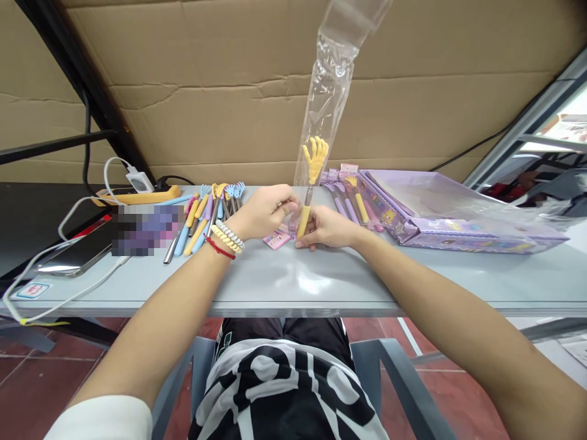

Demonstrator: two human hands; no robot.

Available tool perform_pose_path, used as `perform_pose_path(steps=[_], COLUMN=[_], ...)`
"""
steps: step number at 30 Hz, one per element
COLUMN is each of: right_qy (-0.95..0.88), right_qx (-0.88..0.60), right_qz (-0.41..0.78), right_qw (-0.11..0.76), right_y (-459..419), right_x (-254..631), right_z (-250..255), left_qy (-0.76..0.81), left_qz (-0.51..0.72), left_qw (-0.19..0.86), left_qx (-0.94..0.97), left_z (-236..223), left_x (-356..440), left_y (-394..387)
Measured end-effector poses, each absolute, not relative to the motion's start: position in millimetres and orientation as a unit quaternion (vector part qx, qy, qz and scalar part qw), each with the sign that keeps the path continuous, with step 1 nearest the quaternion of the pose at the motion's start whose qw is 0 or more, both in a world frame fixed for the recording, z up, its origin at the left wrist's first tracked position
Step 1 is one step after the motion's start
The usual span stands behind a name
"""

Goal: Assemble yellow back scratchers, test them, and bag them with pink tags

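Note:
A yellow hand-shaped back scratcher (313,160) stands upright inside a long clear plastic sleeve (331,91) that rises above the table. My left hand (265,211) is closed in a pinch on the sleeve's lower edge beside the metal shaft. My right hand (326,228) is closed round the yellow handle (303,221) at the bottom. Small pink printed cards (276,239) lie on the grey table (293,278) just under both hands.
Several loose scratchers (202,219) in yellow, blue and pink lie at the left. Packaged ones (353,198) and a purple box (452,211) sit at the right. A power strip with charger (137,189), white cables and a dark device (76,256) are at far left. A cardboard wall stands behind.

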State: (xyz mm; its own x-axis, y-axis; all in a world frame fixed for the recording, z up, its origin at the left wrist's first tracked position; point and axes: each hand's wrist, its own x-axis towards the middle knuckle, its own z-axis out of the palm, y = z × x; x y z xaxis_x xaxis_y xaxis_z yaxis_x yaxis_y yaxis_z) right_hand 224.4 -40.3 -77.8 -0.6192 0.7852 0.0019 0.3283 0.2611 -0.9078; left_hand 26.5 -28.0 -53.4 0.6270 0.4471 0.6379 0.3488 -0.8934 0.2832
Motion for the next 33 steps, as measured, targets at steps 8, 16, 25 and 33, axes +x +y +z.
perform_pose_path(steps=[8,16,25,33], right_qy=[-0.787,-0.842,-0.868,-0.798], right_qx=[-0.384,-0.35,-0.316,-0.299], right_qz=[0.442,0.364,0.349,0.476], right_qw=[0.194,0.191,0.159,0.219], right_y=[-40.1,-33.1,-41.2,-39.2], right_x=[225.1,228.4,227.8,226.3], right_z=[-77.5,-82.7,-73.4,-80.7], left_qy=[0.22,0.281,0.299,0.363], left_qz=[0.271,0.242,0.433,0.496], left_qw=[0.141,0.167,0.41,0.544], left_qx=[0.927,0.914,0.745,0.571], left_z=[-55.1,-54.5,-58.4,-61.2], left_x=[22.5,21.4,37.0,36.9], left_y=[-26.6,-26.4,-26.8,-19.5])
